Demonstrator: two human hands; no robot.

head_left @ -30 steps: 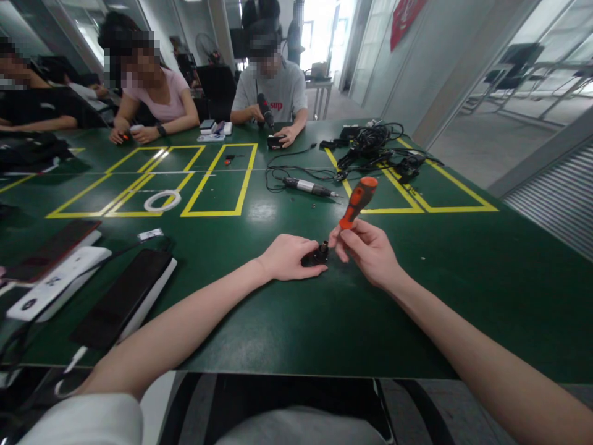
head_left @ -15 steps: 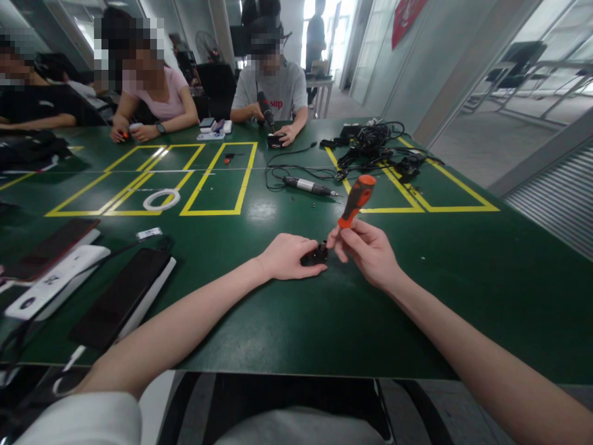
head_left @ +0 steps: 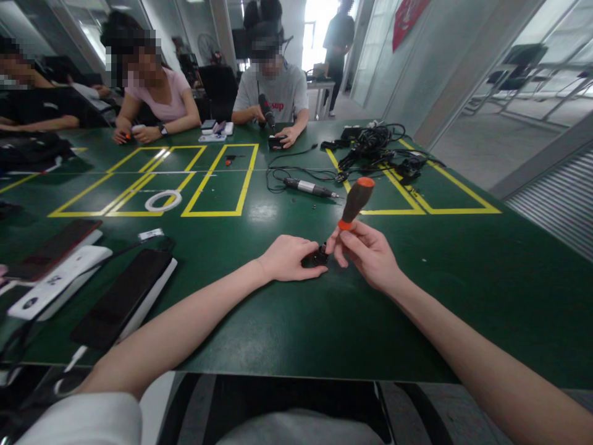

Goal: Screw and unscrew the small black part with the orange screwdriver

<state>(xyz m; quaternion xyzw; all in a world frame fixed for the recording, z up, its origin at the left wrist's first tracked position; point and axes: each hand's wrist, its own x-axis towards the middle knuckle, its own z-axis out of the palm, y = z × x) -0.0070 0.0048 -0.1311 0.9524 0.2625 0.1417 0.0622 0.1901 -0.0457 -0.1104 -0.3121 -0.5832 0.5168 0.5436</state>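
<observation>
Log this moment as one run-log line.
left grip: pins small black part on green table | right grip: holds screwdriver low on its handle, handle tilted up, tip hidden near the part

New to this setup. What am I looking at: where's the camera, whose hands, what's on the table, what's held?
No machine here: a person works with bare hands. The one camera sits on that person's head, looking forward and down, so both forearms enter from below. The left hand pins a small black part on the green table. The right hand grips a screwdriver, orange and black handle up, tip at the part. Further off lie a powered driver, a cable tangle, a white ring and, on the left, phones. Other people sit at the far side.
</observation>
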